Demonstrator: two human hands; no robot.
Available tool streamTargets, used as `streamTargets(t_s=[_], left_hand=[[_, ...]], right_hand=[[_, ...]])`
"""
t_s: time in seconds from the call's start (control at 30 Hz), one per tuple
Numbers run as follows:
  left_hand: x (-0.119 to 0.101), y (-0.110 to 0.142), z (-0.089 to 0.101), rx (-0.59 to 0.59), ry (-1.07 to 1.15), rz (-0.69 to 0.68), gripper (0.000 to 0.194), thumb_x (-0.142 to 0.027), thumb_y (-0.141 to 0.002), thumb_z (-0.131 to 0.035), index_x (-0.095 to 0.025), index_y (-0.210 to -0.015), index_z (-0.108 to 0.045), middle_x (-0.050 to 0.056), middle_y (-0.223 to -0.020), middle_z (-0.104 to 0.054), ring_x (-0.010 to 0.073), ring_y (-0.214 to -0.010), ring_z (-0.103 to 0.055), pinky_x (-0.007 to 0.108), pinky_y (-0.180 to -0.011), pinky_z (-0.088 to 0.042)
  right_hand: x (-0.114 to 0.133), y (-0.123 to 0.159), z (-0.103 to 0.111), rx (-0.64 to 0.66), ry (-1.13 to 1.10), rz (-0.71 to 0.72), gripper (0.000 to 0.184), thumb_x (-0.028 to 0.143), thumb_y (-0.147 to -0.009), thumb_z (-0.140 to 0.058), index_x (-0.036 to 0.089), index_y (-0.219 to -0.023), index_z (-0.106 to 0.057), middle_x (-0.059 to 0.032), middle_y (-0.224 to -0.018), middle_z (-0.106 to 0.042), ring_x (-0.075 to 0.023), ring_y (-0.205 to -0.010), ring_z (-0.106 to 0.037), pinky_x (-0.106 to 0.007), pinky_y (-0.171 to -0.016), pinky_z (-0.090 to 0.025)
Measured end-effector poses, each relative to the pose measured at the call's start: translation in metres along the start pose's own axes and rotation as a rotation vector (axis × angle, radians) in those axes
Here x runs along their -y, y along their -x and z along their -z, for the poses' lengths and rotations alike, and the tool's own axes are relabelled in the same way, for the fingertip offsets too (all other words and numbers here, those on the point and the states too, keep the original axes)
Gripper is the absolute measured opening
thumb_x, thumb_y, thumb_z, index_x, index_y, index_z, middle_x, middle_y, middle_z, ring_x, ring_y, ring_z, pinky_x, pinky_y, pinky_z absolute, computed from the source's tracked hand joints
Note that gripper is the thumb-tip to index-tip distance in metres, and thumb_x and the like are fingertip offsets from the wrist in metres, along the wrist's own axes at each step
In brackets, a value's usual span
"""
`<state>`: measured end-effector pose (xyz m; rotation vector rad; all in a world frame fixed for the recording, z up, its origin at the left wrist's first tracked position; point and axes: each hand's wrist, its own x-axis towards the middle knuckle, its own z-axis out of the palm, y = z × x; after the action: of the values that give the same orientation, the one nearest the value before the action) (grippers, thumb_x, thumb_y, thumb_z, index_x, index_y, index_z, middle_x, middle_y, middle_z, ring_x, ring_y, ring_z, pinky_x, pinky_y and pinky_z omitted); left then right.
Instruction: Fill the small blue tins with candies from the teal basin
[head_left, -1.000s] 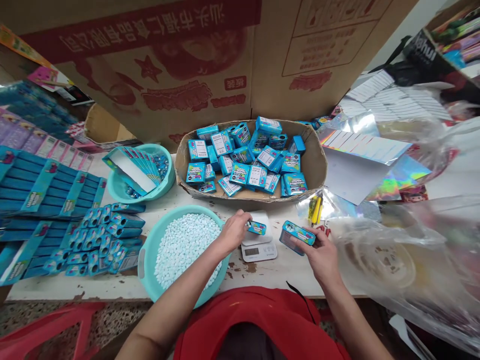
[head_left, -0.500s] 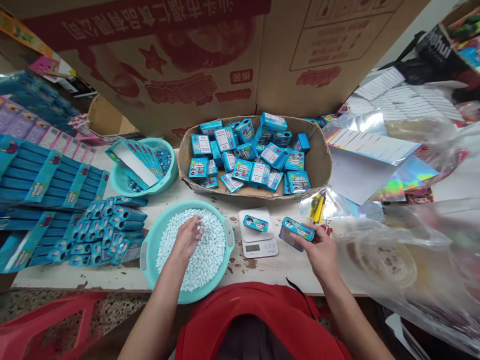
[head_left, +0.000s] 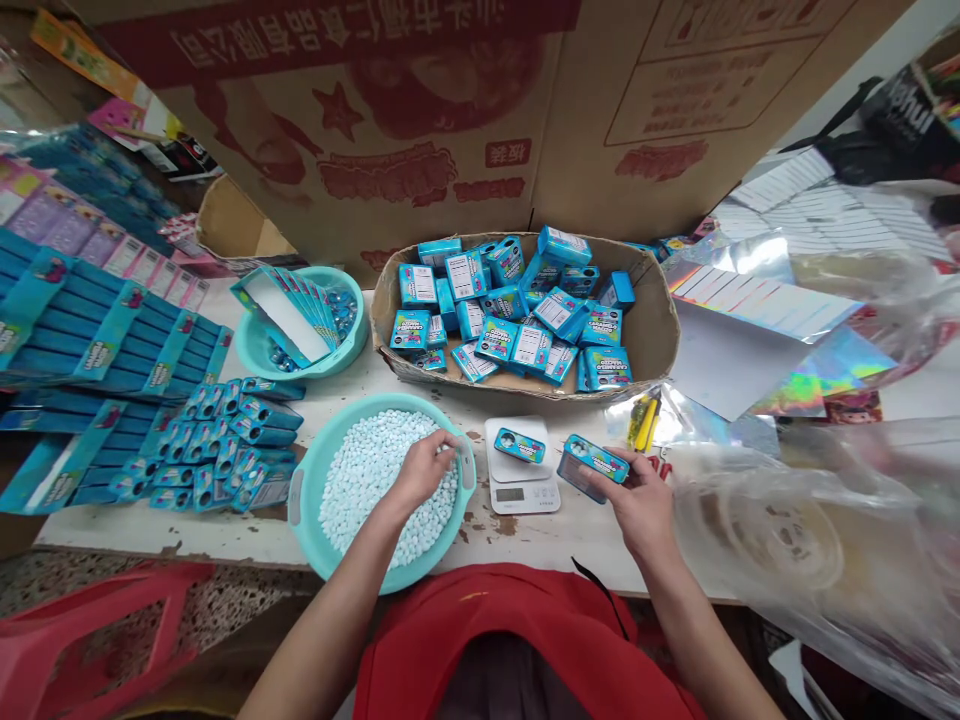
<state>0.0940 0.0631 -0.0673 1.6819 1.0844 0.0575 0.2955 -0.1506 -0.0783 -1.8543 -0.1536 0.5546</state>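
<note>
A small blue candy box (head_left: pixel 596 462) with a round window on its face is in my right hand (head_left: pixel 643 495), gripped at its right end and tilted. My left hand (head_left: pixel 427 468) hovers over the right side of a turquoise basin (head_left: pixel 304 535) near its handle, fingers curled together; whatever they hold is hidden. Small pale-blue candies (head_left: pixel 360 485) fill the basin. Between my hands stands a white digital scale (head_left: pixel 529 496) with another blue box (head_left: pixel 519 446) lying on its plate.
Behind the scale, a cut-down cardboard tray (head_left: pixel 652 310) holds several blue boxes. A smaller turquoise basin (head_left: pixel 352 345) with blue cards stands back left. Stacked blue cartons (head_left: pixel 82 340) fill the left. A yellow cutter (head_left: pixel 643 424) and clear plastic bags (head_left: pixel 810 540) lie right.
My left hand has moved right, from the middle of the candies to the basin's right rim. My right hand still holds its box in nearly the same place. The view has shifted slightly.
</note>
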Motion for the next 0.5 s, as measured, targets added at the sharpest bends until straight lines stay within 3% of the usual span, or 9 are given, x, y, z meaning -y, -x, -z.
streamTargets(t_s=[0.13,0.3,0.5], left_hand=[[-0.022,-0.008,-0.012,0.074,-0.255,-0.088,0.016,-0.022,-0.077,-0.047,-0.020,-0.082,-0.062,0.000,-0.066,-0.060,0.0155,-0.064,-0.055,0.026,-0.063,-0.039],[-0.046,-0.017,-0.030,0.121,-0.450,-0.202,0.016,-0.028,-0.083,-0.050,-0.021,-0.081,-0.063,0.001,-0.074,-0.065,0.0180,-0.074,-0.058,0.026,-0.067,-0.037],[-0.057,-0.028,-0.045,0.163,-0.646,-0.238,0.025,-0.036,-0.079,-0.061,-0.027,-0.102,-0.061,0.001,-0.081,-0.067,0.0212,-0.079,-0.061,0.026,-0.064,-0.036]], right_hand=[[0.002,0.001,0.002,-0.027,0.006,-0.027,0.054,0.044,-0.046,-0.084,0.019,-0.090,-0.064,-0.0049,-0.086,-0.067,-0.0235,-0.078,-0.063,-0.037,-0.071,-0.051],[0.006,0.002,0.003,-0.036,-0.029,-0.041,0.053,0.044,-0.044,-0.084,0.018,-0.086,-0.063,-0.0049,-0.083,-0.067,-0.0236,-0.076,-0.063,-0.036,-0.068,-0.052],[0.002,-0.002,0.004,-0.034,-0.044,-0.031,0.053,0.044,-0.045,-0.083,0.018,-0.087,-0.062,-0.0047,-0.083,-0.067,-0.0233,-0.075,-0.063,-0.036,-0.068,-0.052]])
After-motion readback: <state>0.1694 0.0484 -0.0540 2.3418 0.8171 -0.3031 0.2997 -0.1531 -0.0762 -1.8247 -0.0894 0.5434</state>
